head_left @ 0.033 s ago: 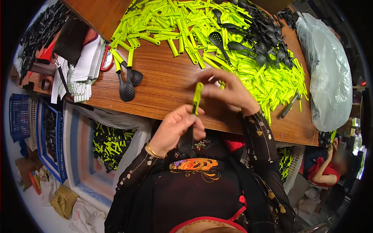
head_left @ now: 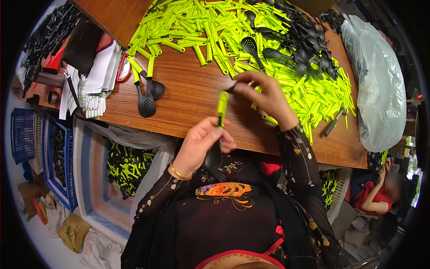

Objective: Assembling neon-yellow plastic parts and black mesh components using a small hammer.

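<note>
My left hand [head_left: 204, 141] is closed round a black kitchen utensil with a lime-green handle [head_left: 222, 104] pointing up, above the table's front edge. Its dark lower end blends into my black clothing, so the head's shape is unclear. Close to the top of that handle is my right hand [head_left: 264, 96], fingers bent in a pinch round a small dark piece whose kind I cannot make out. Beyond it spreads a pile of loose lime-green handles [head_left: 179, 20]. Black perforated spoons [head_left: 251, 48] lie on the pile's right part.
Two green-handled perforated spoons [head_left: 146, 104] lie left on the wooden table [head_left: 183, 114]. Beside them are red-handled scissors [head_left: 123, 68] and papers [head_left: 96, 76]. A plastic bag [head_left: 376, 85] stands right. A lined bin [head_left: 89, 179] of green-and-black utensils is below left. Another person [head_left: 376, 193] sits at right.
The green handle has shifted slightly left and stands more upright. My right hand has drawn slightly down and left, and the dark piece now shows at its fingertips.
</note>
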Available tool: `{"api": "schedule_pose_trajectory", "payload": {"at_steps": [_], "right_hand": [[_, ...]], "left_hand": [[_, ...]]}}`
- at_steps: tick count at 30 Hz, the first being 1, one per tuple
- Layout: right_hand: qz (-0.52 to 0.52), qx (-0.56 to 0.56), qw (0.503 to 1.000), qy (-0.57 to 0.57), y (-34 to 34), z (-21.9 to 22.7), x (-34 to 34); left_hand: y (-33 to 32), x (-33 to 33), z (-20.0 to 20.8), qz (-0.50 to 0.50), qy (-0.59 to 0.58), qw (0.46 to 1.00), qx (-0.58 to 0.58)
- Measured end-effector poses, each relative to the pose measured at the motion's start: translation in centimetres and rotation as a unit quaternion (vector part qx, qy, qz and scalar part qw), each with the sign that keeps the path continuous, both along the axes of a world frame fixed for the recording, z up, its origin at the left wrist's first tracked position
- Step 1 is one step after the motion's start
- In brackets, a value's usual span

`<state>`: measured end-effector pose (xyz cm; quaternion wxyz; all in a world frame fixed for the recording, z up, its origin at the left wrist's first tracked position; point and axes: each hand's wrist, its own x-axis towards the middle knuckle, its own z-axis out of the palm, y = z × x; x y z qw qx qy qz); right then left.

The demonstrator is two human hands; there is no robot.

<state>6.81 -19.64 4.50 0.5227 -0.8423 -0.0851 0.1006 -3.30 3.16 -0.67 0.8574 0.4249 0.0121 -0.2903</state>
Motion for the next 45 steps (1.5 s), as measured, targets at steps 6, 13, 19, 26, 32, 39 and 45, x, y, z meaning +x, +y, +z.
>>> {"api": "schedule_pose_trajectory", "payload": {"at_steps": [6, 13, 19, 26, 32, 39, 45], "right_hand": [[-0.014, -0.303, 0.9, -0.312, -2.2, -3.4, 2.8], [0.033, -0.325, 0.86, -0.392, 0.7, -3.5, 4.0], [0.1, -0.265, 0.862, -0.42, 0.4, -3.8, 3.6], [0.174, -0.147, 0.92, -0.32, 1.5, 0.0, 0.5], [0.299, -0.127, 0.918, -0.228, 1.1, 2.1, 0.0], [0.319, -0.12, 0.911, -0.234, 1.8, 2.7, 0.2], [0.274, -0.125, 0.938, -0.174, 2.5, 1.9, -0.9]], "left_hand": [[-1.0, -0.3, -0.3, 0.045, 0.0, 0.998, 0.037], [0.7, 1.7, 0.4, 0.08, -0.035, 0.991, 0.102], [0.7, 2.1, -0.3, 0.057, -0.03, 0.99, 0.126], [0.6, 1.9, -0.7, 0.085, -0.016, 0.993, 0.085], [-0.2, 1.2, 1.1, 0.057, -0.077, 0.974, 0.207], [-0.4, 0.7, 1.3, 0.061, -0.165, 0.944, 0.28], [-0.2, 0.3, 1.2, 0.069, -0.16, 0.945, 0.278]]}}
